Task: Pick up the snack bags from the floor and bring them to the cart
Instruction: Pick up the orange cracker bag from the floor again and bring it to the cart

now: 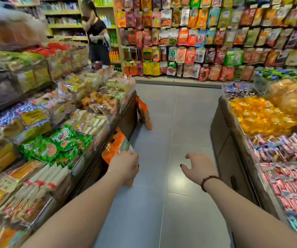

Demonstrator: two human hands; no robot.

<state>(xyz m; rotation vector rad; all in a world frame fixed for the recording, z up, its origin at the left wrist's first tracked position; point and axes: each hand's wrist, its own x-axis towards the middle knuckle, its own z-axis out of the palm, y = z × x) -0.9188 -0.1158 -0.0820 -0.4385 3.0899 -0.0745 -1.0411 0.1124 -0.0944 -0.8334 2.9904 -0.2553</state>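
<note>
Head view: the orange snack bag (114, 146) juts ahead of my clasping left grip (124, 166); my right grip (199, 167) is outstretched, fingers loosely spread.

Centre: floor (171, 113) of grey tiles, smooth, with a soft sheen and pale reflections. Lower centre-left: orange snack bag (114, 145), glossy crinkled plastic film. Right: display-bin side panel (221, 136), dark wood-look board, matt; yellow wrapped sweets (258, 117), shiny clear film. Lower right: wrist bracelet (208, 181), dark dull beads.
</note>
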